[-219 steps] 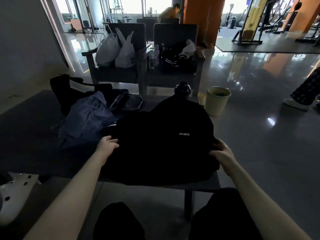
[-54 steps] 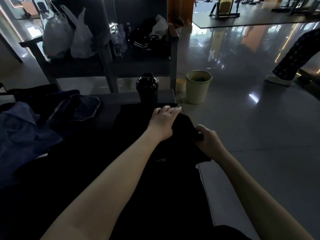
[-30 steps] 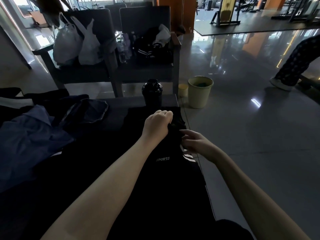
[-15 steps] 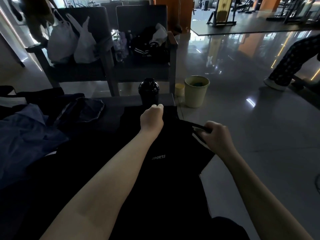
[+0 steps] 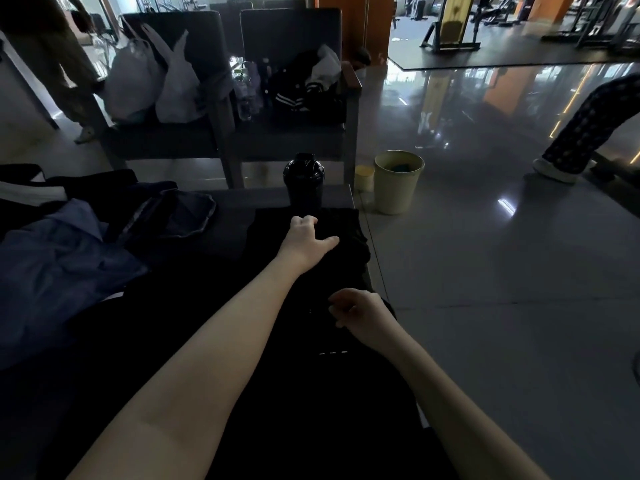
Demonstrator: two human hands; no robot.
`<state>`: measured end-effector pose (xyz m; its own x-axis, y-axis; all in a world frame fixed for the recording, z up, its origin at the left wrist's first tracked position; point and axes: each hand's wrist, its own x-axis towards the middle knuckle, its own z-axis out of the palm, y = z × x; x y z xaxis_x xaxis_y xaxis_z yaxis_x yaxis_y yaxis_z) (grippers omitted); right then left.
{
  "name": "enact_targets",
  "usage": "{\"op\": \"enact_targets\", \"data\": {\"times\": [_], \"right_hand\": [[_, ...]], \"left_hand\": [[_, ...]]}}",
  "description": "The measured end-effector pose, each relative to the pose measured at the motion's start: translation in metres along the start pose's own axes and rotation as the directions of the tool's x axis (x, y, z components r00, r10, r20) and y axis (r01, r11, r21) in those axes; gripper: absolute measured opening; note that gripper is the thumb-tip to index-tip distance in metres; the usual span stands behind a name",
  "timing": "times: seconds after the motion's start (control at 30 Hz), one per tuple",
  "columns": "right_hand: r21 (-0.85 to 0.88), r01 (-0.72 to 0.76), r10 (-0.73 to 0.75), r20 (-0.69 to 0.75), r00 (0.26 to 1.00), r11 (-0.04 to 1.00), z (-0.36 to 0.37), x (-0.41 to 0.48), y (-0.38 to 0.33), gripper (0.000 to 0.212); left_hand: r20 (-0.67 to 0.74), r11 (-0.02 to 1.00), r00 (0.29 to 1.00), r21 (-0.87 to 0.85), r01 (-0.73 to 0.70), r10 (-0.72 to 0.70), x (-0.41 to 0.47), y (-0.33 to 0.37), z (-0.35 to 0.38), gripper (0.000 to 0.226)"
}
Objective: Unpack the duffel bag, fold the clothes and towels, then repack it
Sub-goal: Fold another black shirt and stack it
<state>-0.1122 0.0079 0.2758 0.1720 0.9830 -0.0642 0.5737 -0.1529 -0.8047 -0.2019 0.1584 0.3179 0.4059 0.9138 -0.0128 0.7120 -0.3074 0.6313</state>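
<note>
The left hand (image 5: 304, 237) rests on the black fabric garment (image 5: 322, 393) just in front of the black round-lidded shaker bottle (image 5: 303, 180), fingers bent, thumb splayed; whether it grips, I cannot tell; the right hand (image 5: 360, 311), farther from that bottle, pinches the same cloth in curled fingers.

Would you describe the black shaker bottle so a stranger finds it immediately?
Find the low dark table before the two grey chairs. At its far edge, just beyond the left hand, stands the shaker bottle. It is the only upright, hard-sided thing; its neighbours are limp clothes.
</note>
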Motion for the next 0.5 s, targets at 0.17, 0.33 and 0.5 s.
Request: {"op": "enact_targets", "data": {"times": [0.17, 0.33, 0.5], "right_hand": [[-0.275, -0.077, 0.029, -0.174, 0.984, 0.958, -0.009, 0.0, 0.022, 0.03], [-0.295, -0.119, 0.058, -0.209, 0.976, 0.948, -0.009, -0.004, 0.044, 0.033], [-0.301, -0.16, 0.097, -0.212, 0.972, 0.94, -0.006, -0.005, 0.052, 0.034]], "left_hand": [[-0.053, 0.952, 0.998, 0.307, -0.004, 0.022, 0.002, -0.002, 0.005, 0.058], [-0.119, 0.996, 0.992, -0.082, -0.046, 0.036, 0.019, 0.007, 0.004, 0.035], [-0.016, 0.97, 1.0, -0.243, -0.01, 0.007, 0.042, 0.01, 0.003, 0.025]]}}
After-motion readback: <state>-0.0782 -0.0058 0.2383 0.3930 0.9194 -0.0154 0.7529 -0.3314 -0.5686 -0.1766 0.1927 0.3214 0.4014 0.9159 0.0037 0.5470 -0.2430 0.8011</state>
